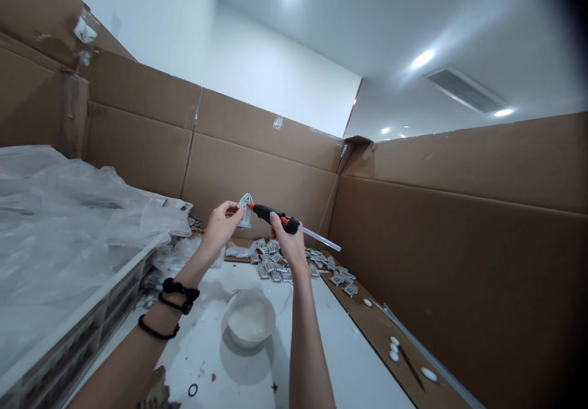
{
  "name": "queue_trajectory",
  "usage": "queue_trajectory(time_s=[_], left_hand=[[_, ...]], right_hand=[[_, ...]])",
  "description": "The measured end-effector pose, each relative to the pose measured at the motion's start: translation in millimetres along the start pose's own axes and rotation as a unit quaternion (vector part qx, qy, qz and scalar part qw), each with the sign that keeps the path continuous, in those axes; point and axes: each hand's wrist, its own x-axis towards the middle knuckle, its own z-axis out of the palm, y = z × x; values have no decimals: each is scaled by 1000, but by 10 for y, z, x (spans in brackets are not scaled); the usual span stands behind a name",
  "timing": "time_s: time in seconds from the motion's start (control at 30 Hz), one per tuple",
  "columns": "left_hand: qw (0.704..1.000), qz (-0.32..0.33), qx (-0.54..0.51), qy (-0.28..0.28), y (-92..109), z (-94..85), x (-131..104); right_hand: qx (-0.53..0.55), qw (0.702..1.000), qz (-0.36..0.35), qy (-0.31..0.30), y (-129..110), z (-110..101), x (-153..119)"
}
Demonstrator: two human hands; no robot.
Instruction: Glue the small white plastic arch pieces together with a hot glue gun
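Observation:
My left hand (223, 220) pinches a small pale arch-shaped piece (245, 213) and holds it upright above the table. A black and orange glue gun (271, 214) is in my right hand (290, 240), its fingers wrapped round the grip. The orange nozzle meets or nearly meets the face of the piece; the exact contact is too small to tell. From the gun's back end sticks out a long clear glue stick (321, 238). Under my hands stands a white bowl (250, 318) with whitish contents.
Beyond my hands lies a heap of similar pale pieces (274, 262). Plastic bags (68, 213) cover a compartmented rack (105, 317) on the left. Cardboard walls (257, 152) enclose the white table (202, 329). White oval bits (394, 348) and a dark thin stick (411, 367) lie at right.

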Motion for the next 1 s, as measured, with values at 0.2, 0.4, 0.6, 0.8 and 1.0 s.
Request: queue_trajectory(time_s=[0.2,0.4,0.6,0.8,1.0], left_hand=[[1000,8,11,5,11,-1,-2],[1000,11,16,0,-8,-2,-3],[998,46,48,3,-93,-20,43],[991,86,99,6,-142,-26,56],[992,88,95,5,-113,-14,42]], right_hand=[[-18,1000,12,7,36,25,21],[-15,1000,13,10,53,20,20],[-23,1000,-1,6,61,-5,19],[-137,988,-45,47,-31,-47,16],[-169,977,-49,118,-141,106,-10]])
